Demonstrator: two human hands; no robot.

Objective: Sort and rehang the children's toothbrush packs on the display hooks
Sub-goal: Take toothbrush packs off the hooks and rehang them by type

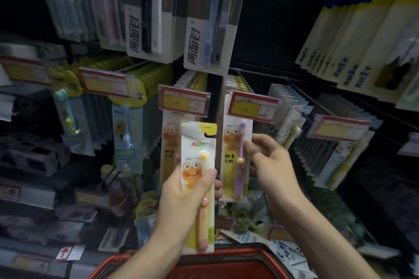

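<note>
My left hand grips a white and yellow frog-print pack holding a yellow and pink children's toothbrush, upright in front of the display. My right hand pinches the right edge of a similar frog pack with a purple toothbrush, which hangs at the front of its hook row. Behind the held pack hangs another frog pack on the neighbouring hook. Red and yellow price tags cap the two hooks.
Rows of other toothbrush packs hang left and right. Adult toothbrush packs hang overhead. A red basket rim sits below my forearms. Loose packs lie on the lower shelf.
</note>
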